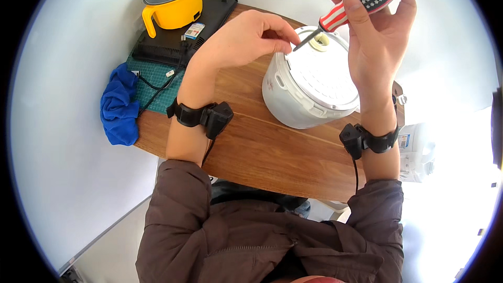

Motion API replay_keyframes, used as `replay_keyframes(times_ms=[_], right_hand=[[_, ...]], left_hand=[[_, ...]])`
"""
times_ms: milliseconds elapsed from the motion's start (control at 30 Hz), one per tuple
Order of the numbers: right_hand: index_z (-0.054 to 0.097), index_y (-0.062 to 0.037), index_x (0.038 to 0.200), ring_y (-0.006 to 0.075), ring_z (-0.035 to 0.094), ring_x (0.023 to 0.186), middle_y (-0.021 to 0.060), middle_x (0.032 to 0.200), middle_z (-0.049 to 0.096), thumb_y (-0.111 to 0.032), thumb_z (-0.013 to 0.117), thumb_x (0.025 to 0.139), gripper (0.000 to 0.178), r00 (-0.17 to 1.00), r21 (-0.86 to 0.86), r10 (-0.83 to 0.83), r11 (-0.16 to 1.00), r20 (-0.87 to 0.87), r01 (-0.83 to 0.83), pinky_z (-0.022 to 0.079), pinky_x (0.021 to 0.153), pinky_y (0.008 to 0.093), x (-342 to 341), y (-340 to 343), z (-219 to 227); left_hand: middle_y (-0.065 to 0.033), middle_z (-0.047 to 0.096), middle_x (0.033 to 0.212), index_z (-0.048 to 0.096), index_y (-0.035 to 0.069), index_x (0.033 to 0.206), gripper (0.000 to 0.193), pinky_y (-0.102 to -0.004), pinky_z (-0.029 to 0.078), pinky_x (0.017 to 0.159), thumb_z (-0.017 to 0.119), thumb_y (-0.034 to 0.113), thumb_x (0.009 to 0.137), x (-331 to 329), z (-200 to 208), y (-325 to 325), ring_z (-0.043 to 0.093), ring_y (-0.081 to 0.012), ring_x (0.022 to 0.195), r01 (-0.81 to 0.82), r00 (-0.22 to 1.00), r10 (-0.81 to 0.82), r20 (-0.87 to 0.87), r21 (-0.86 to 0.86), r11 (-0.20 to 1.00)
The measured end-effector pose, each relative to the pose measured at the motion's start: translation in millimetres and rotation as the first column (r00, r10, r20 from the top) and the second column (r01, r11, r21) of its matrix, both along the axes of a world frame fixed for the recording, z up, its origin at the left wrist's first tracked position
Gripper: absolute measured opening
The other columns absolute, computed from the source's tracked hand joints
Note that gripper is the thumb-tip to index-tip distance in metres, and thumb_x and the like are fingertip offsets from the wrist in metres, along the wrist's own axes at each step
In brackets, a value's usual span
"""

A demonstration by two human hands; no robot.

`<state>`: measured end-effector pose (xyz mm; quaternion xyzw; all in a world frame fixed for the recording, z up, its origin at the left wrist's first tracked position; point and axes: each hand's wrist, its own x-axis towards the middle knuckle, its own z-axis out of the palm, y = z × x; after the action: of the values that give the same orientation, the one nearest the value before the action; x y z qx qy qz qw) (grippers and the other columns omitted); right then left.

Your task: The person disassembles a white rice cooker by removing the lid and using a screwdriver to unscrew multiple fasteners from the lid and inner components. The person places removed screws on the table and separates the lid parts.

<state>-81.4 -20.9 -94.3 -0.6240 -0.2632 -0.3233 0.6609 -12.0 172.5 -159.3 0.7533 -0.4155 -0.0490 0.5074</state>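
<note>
My right hand (378,47) is raised over the far right of the table, closed around the handle of a screwdriver (335,18). The handle is thick, with white stars on black and red and white stripes. Its dark shaft slants down to the left, the tip at the rim of a white, bucket-shaped appliance body (283,102). My left hand (251,36) reaches over the far left rim, thumb and forefinger pinched close beside the tip. Whatever is between those fingers is too small to make out. A round white cover (322,71) with a cream-coloured fitting tops the body.
At the back left, a yellow pot (178,10) with a glass lid stands on a flat black appliance (217,13). Nearer lie a green cutting mat (152,73), a dark cable and a blue cloth (119,107). A pale plastic jug (416,152) stands right of the wooden table (262,152).
</note>
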Motion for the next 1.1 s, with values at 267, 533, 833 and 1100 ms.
replay_keyframes(times_ms=[267,533,833,1100], right_hand=[[0.025,-0.0067,0.149,0.0338,0.066,0.118,0.0175,0.117,0.064,0.001,0.062,0.100,0.061,0.998,-0.003,0.016,1.000,-0.057,-0.016,0.050,0.110,0.0561,7,-9,-21],[0.026,-0.0083,0.148,0.0335,0.064,0.120,0.0186,0.119,0.064,0.000,0.062,0.101,0.060,0.995,-0.007,-0.063,0.998,-0.074,0.062,0.050,0.110,0.0581,6,-6,-18],[0.027,-0.0042,0.149,0.0345,0.065,0.119,0.0192,0.118,0.065,0.001,0.066,0.099,0.064,0.998,-0.065,0.002,0.998,-0.066,-0.007,0.050,0.110,0.0594,10,-2,-15],[0.044,-0.0079,0.137,0.0083,0.062,0.077,0.0027,0.087,0.061,-0.019,0.074,0.099,0.049,0.970,-0.289,-0.240,0.926,0.051,0.244,0.053,0.065,0.0229,18,12,12]], left_hand=[[-0.0068,0.075,0.097,0.076,0.001,0.106,0.016,-0.0295,0.053,0.084,0.071,0.007,0.092,17,-13,-1,0.067,-0.0170,0.089,0.034,0.997,-0.036,0.063,0.028,0.999],[-0.0077,0.074,0.094,0.077,0.001,0.104,0.015,-0.0311,0.054,0.084,0.073,0.009,0.092,20,-17,-3,0.068,-0.0187,0.088,0.039,0.998,-0.041,0.056,0.031,0.999],[-0.0070,0.073,0.093,0.077,0.002,0.102,0.014,-0.0300,0.054,0.084,0.074,0.008,0.091,21,-19,1,0.068,-0.0183,0.089,0.063,0.997,-0.064,0.043,0.017,0.998],[-0.0059,0.073,0.094,0.078,0.004,0.101,0.014,-0.0295,0.053,0.086,0.077,0.014,0.092,23,-22,2,0.067,-0.0175,0.089,0.095,0.994,-0.096,0.058,0.025,0.995]])
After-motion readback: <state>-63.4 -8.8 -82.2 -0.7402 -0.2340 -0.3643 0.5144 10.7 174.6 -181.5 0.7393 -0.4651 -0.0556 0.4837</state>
